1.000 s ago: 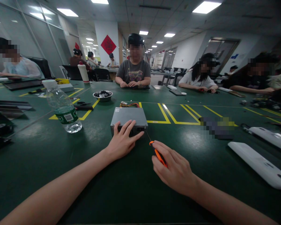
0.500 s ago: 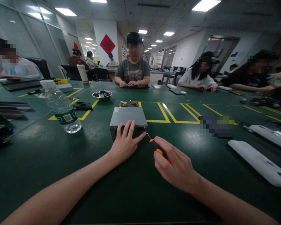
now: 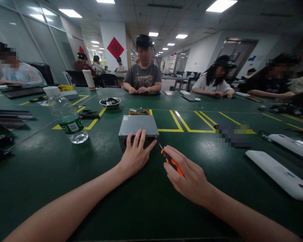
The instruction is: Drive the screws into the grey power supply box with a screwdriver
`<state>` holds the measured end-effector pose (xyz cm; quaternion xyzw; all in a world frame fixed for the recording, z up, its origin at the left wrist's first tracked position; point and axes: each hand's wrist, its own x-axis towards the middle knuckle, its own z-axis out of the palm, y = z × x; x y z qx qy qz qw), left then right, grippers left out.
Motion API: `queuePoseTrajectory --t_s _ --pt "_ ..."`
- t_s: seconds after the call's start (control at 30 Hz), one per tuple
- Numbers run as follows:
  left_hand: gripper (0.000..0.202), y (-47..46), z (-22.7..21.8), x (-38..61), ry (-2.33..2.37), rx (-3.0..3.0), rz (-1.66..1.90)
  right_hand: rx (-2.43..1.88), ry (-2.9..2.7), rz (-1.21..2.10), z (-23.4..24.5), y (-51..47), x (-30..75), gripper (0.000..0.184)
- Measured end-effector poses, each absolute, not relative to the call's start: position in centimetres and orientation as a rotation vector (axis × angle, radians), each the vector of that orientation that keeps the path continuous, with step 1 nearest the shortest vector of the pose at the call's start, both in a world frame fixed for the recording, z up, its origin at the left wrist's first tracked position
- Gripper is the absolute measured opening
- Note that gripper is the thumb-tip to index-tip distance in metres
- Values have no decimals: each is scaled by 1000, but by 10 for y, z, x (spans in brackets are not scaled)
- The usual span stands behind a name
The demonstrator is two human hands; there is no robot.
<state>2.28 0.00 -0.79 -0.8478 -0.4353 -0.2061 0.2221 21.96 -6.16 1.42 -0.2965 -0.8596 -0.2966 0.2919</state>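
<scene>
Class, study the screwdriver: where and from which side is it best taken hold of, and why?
Probably by its orange-and-black handle, from the person's near right, as the right hand does. The handle is thicker than the thin shaft and slants back toward the person, while the shaft points away, toward the near right corner of the grey metal box.

- Left forearm (image 3: 73,199): slanting inward
- Left hand (image 3: 136,155): palm down, fingers (image 3: 136,138) spread forward, thumb (image 3: 150,147) out rightward
- Right forearm (image 3: 244,212): slanting inward
- Right hand (image 3: 189,174): fingers curled in a grip
</scene>
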Motion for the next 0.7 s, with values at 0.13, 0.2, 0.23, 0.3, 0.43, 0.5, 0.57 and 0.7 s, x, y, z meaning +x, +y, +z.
queuePoseTrajectory --t_s 0.13,0.2,0.23,0.3,0.43,0.5,0.57,0.7 --pt "51 0 -8 23 -1202 -2330 -558 -728 -2325 -810 15 -61 220 21" --pt "52 0 -9 23 -1208 -2327 -560 -685 -2296 -852 17 -60 222 20" --pt "52 0 -9 23 -1210 -2326 -563 -682 -2274 -867 17 -59 222 20" --pt "52 0 -10 23 -1210 -2326 -571 -701 -2250 -869 18 -59 221 18" --pt "51 0 -9 24 -1206 -2329 -574 -742 -2314 -783 15 -60 218 14" --pt "51 0 -8 24 -1206 -2331 -570 -732 -2348 -767 13 -60 218 13" --pt "51 0 -8 24 -1207 -2332 -568 -707 -2341 -782 11 -60 218 14" --pt "50 0 -9 24 -1209 -2333 -570 -700 -2293 -791 9 -58 221 16"
